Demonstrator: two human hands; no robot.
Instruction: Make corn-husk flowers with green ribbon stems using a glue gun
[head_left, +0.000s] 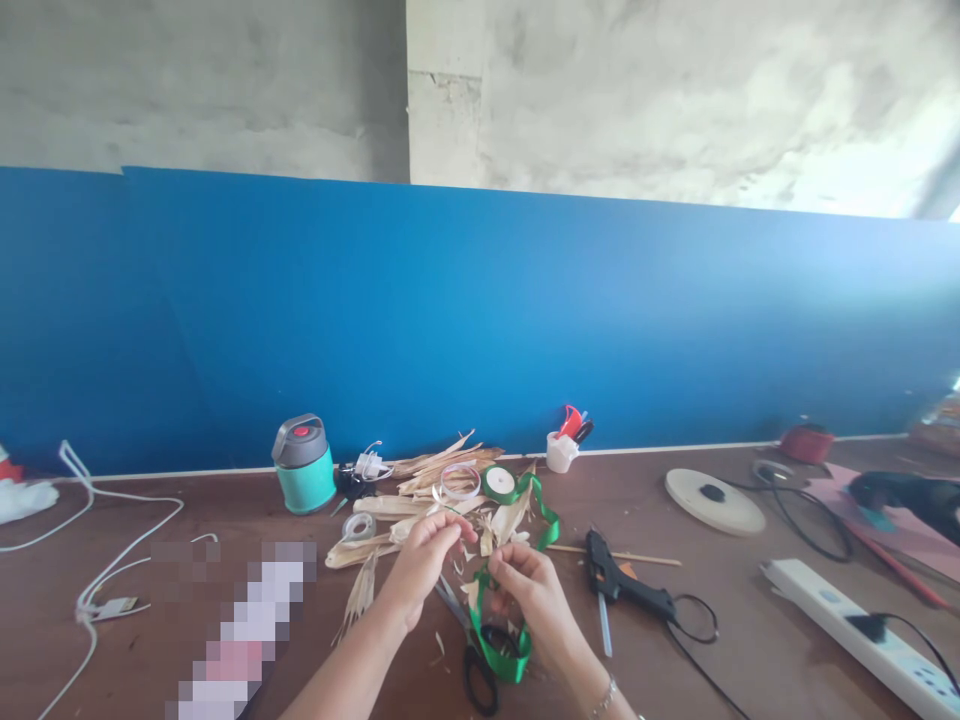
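Observation:
My left hand (429,560) is pinched closed over the dried corn husks (375,507); what its fingertips hold is too small to make out. Close to it on the right, my right hand (529,585) pinches a green ribbon (504,667), which hangs in a loop below the fingers. Scissors (480,680) with black handles lie under the hands, partly behind the ribbon. A ribbon spool (499,483) rests behind my hands, and a green strip trails from it to the right. Beside it lies a pale ring-shaped roll (460,482).
A black glue gun (626,585) with a cord lies right of my hands, near a thin wooden stick (652,558). Left stand a teal jar (304,475) and a clear tape roll (359,526). A white cup (561,452) holds pens; a power strip (862,630) lies right.

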